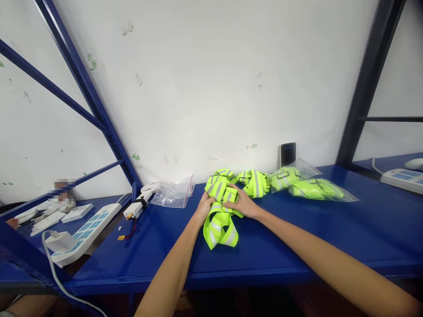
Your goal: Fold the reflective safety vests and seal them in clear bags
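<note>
Fluorescent yellow reflective straps [218, 189] with silver stripes are bunched up in the middle of the blue table. My left hand [204, 208] grips the bunch from its left side, fingers curled in. From the right, my right hand [246, 204] closes on the same straps, its thumb across the front. A loose loop hangs toward me and lies on the table. Just behind and right is another rolled bundle of the same straps [258, 184]. Two clear bags [317, 188] with similar yellow straps inside lie farther right.
Clear zip bags [172, 192] lie at the back left, beside a white device with wires [140, 204]. A white power strip [89, 231] with a plug and cable is at the left. A black-faced clock [287, 154] stands against the wall. Blue frame posts [99, 101] rise at the left.
</note>
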`<control>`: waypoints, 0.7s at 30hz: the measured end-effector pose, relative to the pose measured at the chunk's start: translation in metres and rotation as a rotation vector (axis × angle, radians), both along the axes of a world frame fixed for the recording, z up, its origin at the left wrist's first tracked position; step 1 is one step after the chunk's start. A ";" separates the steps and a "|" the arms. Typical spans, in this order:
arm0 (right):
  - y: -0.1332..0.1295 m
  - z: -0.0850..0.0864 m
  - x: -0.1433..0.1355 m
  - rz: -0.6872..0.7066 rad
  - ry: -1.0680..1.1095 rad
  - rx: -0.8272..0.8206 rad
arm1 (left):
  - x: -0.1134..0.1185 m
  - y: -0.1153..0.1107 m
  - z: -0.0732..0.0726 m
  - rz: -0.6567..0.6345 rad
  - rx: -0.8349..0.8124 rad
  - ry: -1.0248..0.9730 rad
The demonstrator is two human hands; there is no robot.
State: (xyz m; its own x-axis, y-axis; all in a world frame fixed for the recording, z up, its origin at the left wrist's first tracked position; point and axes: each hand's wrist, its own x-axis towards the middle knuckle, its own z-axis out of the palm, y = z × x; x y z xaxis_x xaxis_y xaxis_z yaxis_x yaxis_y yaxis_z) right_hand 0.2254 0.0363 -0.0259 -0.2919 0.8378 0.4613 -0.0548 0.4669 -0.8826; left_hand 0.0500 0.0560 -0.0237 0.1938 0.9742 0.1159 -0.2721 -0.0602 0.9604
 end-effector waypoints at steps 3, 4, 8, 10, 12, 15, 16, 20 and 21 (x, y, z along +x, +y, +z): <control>-0.004 0.001 -0.006 0.030 0.039 -0.030 | 0.001 0.000 -0.002 0.006 -0.026 0.027; -0.005 0.001 -0.008 0.026 0.066 -0.050 | 0.002 0.000 -0.003 0.001 -0.037 0.029; -0.001 -0.001 -0.016 -0.063 0.272 -0.171 | 0.009 -0.001 -0.009 -0.050 -0.050 -0.001; 0.004 -0.001 -0.015 -0.122 0.364 -0.195 | 0.011 -0.003 -0.010 -0.077 -0.058 -0.024; 0.012 0.000 -0.008 -0.195 0.416 -0.166 | 0.012 -0.006 -0.010 -0.138 -0.083 -0.038; 0.024 0.001 0.008 -0.375 0.426 -0.051 | 0.010 -0.011 -0.006 -0.236 -0.088 -0.024; 0.027 0.002 0.013 -0.444 0.413 -0.006 | 0.009 -0.012 -0.005 -0.254 -0.083 -0.001; 0.036 0.004 0.029 -0.628 0.331 0.131 | 0.004 -0.010 -0.002 -0.239 -0.066 0.078; 0.036 0.005 0.031 -0.650 0.307 0.150 | 0.003 -0.008 -0.002 -0.210 -0.053 0.078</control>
